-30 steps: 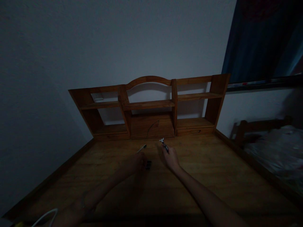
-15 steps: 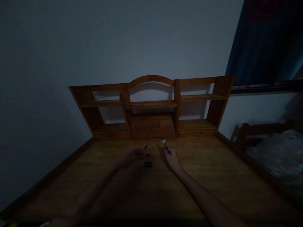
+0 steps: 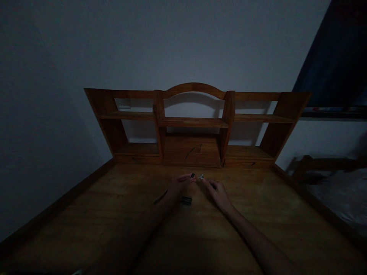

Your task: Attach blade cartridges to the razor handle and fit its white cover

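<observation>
Between the fingertips of my left hand (image 3: 178, 186) is a small dark block, which looks like a razor cartridge (image 3: 192, 175). My right hand (image 3: 219, 194) is closed around the dark handle of what looks like a razor. The silvery head of the razor (image 3: 201, 176) points toward the left fingertips, with a narrow gap between. On the desk just below the hands lies a small dark ridged case (image 3: 186, 201). A thin dark strip (image 3: 160, 196) shows on the left side of my left hand; its kind is too dim to tell.
The wooden desk (image 3: 275, 214) has raised side edges. Along its back stands a wooden shelf unit (image 3: 195, 122) with an arched top, against a pale wall (image 3: 172, 42). A dark curtain (image 3: 338, 57) hangs at the right, above a whitish crumpled heap (image 3: 344, 191). The room is dim.
My left hand has moved right and away from me, and now holds the small dark block near the razor. The razor has turned, its head now facing the left hand. The view has shifted slightly.
</observation>
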Demonstrator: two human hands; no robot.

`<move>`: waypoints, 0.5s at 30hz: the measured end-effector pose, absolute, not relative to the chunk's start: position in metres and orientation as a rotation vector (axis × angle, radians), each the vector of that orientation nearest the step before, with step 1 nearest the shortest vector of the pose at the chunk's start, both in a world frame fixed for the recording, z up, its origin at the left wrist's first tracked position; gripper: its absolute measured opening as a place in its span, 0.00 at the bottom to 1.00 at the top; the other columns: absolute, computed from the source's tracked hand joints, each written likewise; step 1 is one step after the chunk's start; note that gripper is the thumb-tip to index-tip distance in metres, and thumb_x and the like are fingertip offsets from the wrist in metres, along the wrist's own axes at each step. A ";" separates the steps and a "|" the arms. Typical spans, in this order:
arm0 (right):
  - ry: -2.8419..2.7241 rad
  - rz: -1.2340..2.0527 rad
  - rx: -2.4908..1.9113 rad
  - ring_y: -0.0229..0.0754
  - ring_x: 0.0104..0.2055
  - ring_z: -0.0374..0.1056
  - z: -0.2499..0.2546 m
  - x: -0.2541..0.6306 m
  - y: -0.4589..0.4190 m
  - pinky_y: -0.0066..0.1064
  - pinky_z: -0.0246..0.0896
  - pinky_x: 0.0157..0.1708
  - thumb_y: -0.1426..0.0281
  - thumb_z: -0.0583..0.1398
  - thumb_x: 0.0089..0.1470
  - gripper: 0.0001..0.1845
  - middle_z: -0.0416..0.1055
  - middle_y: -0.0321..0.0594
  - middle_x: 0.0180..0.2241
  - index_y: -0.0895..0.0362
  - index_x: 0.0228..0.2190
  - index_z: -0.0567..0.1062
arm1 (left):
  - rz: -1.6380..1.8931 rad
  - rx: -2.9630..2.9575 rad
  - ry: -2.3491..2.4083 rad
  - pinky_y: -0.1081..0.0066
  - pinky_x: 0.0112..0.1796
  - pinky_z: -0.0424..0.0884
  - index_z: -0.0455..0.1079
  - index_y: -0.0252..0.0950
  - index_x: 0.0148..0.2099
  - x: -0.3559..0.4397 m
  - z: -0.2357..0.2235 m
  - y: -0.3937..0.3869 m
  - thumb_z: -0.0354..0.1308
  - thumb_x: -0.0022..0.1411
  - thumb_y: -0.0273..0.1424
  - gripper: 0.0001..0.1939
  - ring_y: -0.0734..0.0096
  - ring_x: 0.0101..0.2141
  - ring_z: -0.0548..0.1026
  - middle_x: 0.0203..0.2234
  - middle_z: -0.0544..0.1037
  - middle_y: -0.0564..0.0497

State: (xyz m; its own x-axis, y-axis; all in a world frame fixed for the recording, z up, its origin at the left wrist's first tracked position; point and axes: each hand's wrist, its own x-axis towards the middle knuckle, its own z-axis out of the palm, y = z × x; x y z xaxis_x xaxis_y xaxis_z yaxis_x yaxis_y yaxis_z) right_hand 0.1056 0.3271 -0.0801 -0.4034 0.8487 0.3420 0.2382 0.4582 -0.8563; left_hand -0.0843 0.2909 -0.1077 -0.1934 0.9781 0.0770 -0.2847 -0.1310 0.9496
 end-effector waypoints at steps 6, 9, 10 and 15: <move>-2.036 0.901 -0.846 0.38 0.24 0.61 -0.083 0.106 0.329 0.27 0.51 0.25 0.54 0.54 0.57 0.24 0.67 0.35 0.20 0.59 0.23 0.74 | 1.454 0.939 0.999 0.57 0.54 0.65 0.74 0.28 0.45 -0.084 -0.111 0.290 0.68 0.46 0.33 0.22 0.52 0.46 0.75 0.43 0.78 0.38; -2.073 0.910 -0.832 0.40 0.26 0.63 -0.084 0.106 0.329 0.27 0.53 0.26 0.54 0.54 0.57 0.24 0.69 0.36 0.22 0.60 0.26 0.77 | 1.428 0.974 0.997 0.56 0.55 0.63 0.74 0.30 0.47 -0.080 -0.109 0.286 0.69 0.47 0.33 0.24 0.52 0.49 0.73 0.45 0.77 0.40; -2.079 0.915 -0.831 0.40 0.26 0.63 -0.085 0.107 0.329 0.27 0.53 0.25 0.54 0.54 0.56 0.24 0.69 0.37 0.22 0.60 0.26 0.78 | 1.429 0.979 0.994 0.56 0.55 0.63 0.73 0.31 0.48 -0.078 -0.108 0.285 0.68 0.48 0.33 0.25 0.52 0.49 0.73 0.46 0.77 0.41; -2.107 0.927 -0.839 0.39 0.24 0.59 -0.086 0.107 0.329 0.27 0.50 0.22 0.51 0.54 0.55 0.26 0.62 0.35 0.17 0.60 0.21 0.75 | 1.448 0.991 0.848 0.54 0.57 0.60 0.73 0.31 0.50 -0.073 -0.098 0.277 0.67 0.50 0.31 0.24 0.51 0.51 0.71 0.48 0.76 0.40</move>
State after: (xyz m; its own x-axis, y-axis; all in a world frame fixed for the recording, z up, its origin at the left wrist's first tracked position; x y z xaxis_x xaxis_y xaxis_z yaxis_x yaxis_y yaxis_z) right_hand 0.1073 0.3293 -0.0856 -0.5628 0.7626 0.3190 0.2803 0.5390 -0.7943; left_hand -0.0728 0.2771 -0.0975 -0.0152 0.9934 0.1133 -0.3877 -0.1103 0.9152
